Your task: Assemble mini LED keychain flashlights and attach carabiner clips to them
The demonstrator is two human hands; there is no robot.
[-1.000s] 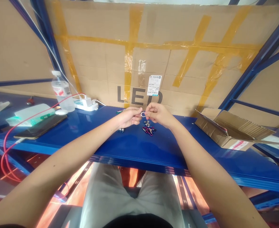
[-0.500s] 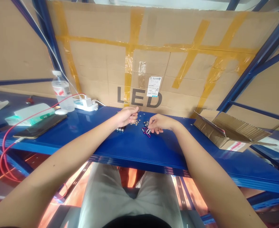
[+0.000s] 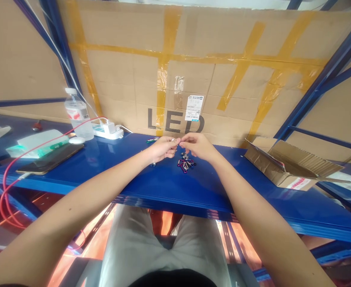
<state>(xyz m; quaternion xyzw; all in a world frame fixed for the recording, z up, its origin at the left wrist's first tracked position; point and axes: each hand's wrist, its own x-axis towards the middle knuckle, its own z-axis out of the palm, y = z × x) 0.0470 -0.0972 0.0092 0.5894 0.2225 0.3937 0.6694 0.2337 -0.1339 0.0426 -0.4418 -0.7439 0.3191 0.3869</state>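
My left hand (image 3: 164, 148) is closed above the blue table (image 3: 163, 187), thumb pressed on the curled fingers around something too small to make out. The fingertips of my right hand (image 3: 197, 146) pinch together at the left thumb, so both hands meet. What lies between them is hidden. Just below my right hand is a small pile of coloured carabiners (image 3: 185, 164), purple, silver and dark. A green carabiner-like piece (image 3: 152, 140) lies behind my left hand. Small shiny metal parts (image 3: 153, 164) show partly under my left wrist.
An open cardboard box (image 3: 283, 169) stands on the right. To the left are a water bottle (image 3: 79, 119), a white power strip (image 3: 108, 131), a phone (image 3: 51, 159) with a red cable, and a tissue pack (image 3: 38, 143). A large cardboard panel (image 3: 118, 87) rises behind the table.
My right hand has left the carabiner pile and moved up and left to meet my left hand. My left hand stays nearly in place, slightly farther right.
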